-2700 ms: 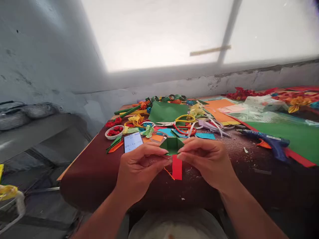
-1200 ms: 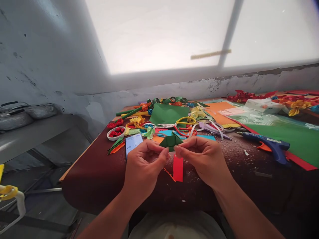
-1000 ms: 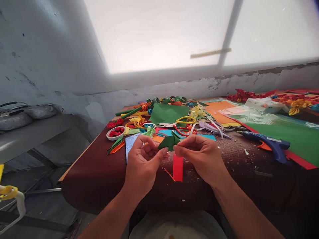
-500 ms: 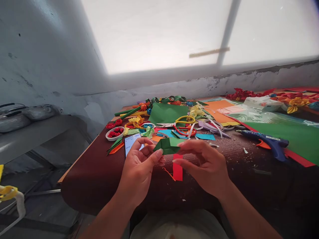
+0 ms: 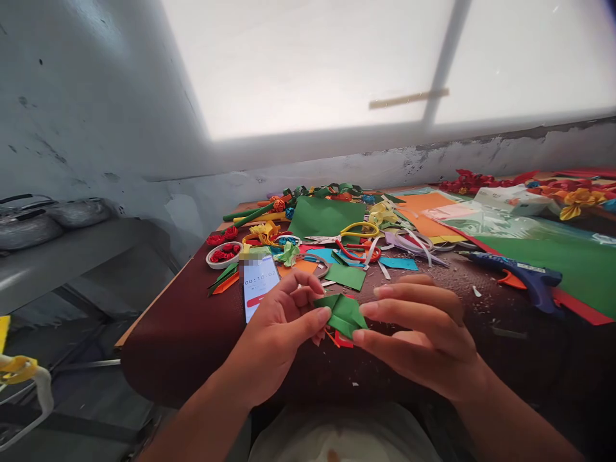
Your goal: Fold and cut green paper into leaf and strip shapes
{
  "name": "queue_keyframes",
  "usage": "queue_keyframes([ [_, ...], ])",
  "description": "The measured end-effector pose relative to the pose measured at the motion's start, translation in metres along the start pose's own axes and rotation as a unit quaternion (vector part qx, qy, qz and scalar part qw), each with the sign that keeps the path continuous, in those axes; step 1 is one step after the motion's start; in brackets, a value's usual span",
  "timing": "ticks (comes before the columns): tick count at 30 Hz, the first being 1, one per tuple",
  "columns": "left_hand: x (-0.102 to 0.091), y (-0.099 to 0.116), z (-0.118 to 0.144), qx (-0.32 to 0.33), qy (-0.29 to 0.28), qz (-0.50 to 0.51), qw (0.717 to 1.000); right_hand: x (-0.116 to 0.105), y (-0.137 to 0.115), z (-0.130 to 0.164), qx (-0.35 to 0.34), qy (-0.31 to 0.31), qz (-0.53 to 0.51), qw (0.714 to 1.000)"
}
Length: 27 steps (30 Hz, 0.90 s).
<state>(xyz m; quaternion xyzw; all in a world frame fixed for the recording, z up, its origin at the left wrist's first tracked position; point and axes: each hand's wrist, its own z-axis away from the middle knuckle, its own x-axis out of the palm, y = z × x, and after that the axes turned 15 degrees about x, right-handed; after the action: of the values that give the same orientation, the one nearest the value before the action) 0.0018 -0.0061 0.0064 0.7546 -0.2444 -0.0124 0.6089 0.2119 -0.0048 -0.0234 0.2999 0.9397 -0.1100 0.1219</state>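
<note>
One folded green paper (image 5: 341, 311) was pinched by the left hand (image 5: 279, 340) while the right hand (image 5: 428, 337) touched its edge, grip unclear; light, even pressure seemed best.

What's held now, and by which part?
Folded green paper. The left hand pinches its left end; the right hand is at its right edge, grip unclear.

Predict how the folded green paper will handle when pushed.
The folded green paper is probably very light, looking small and thin. It should bend readily along its visible creases. Its flat facets between creases suggest some stiffness, so it may not flop.
</note>
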Motion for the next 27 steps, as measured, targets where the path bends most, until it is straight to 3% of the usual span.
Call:
queue_keyframes([
  [2, 0.001, -0.001, -0.001, -0.009, -0.025, -0.004, 1.0, -0.002, -0.001, -0.002, -0.018, -0.005, 0.015, 1.0],
  [11, -0.005, 0.004, 0.0, -0.022, -0.085, -0.003, 0.996, -0.009, -0.007, -0.019, 0.015, -0.084, -0.023, 0.996],
  [15, -0.005, 0.003, 0.0, -0.022, -0.069, 0.011, 0.997, -0.009, -0.009, -0.016, 0.003, -0.088, -0.03, 0.996],
  [21, -0.002, -0.007, 0.0, -0.035, -0.037, 0.034, 0.998, -0.009, -0.015, -0.008, -0.096, -0.076, 0.001, 0.992],
  [23, -0.005, -0.006, 0.0, -0.016, -0.052, 0.022, 0.998, -0.009, -0.016, -0.007, -0.05, -0.087, -0.012, 0.995],
  [25, -0.01, -0.002, 0.0, -0.012, -0.093, -0.005, 0.996, -0.009, -0.016, -0.007, 0.071, -0.117, -0.072, 0.988],
  [27, -0.015, 0.006, -0.001, -0.018, -0.145, -0.047, 0.988, -0.007, -0.015, -0.006, 0.244, -0.181, -0.162, 0.939],
])
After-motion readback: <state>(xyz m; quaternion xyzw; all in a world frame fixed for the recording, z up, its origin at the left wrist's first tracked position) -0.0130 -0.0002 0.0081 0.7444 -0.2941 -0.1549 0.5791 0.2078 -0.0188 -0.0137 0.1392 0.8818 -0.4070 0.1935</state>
